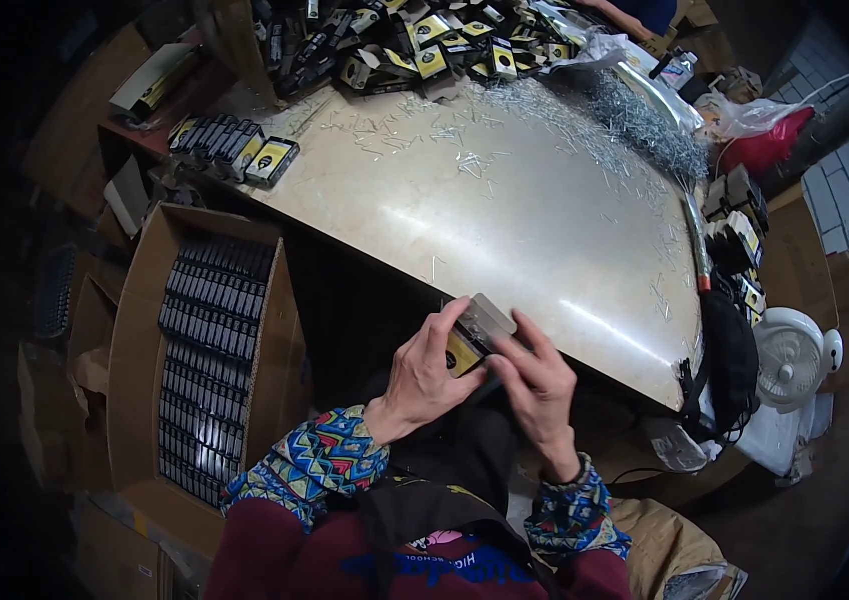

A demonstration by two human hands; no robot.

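Indoors, a box point(463, 357) is clasped in the left hand point(423, 375), thumb and fingers closed, at the near edge of the table point(545, 250); the right hand point(543, 385), half curled, meets its right side, its grip unclear. Nails point(645, 125) litter the tabletop; packed boxes point(207, 380) line a carton point(135, 390) at left.

The box point(462, 358) is up off the table, just below the middle of the frame, caught between two bare hands. It's a small carton, yellow and black on the side I can see, tilted rather than square to the frame. A plain grey-brown flap point(486, 316) stands out at its upper end, toward the table's edge. Fingers hide much of the rest, including whatever's inside.
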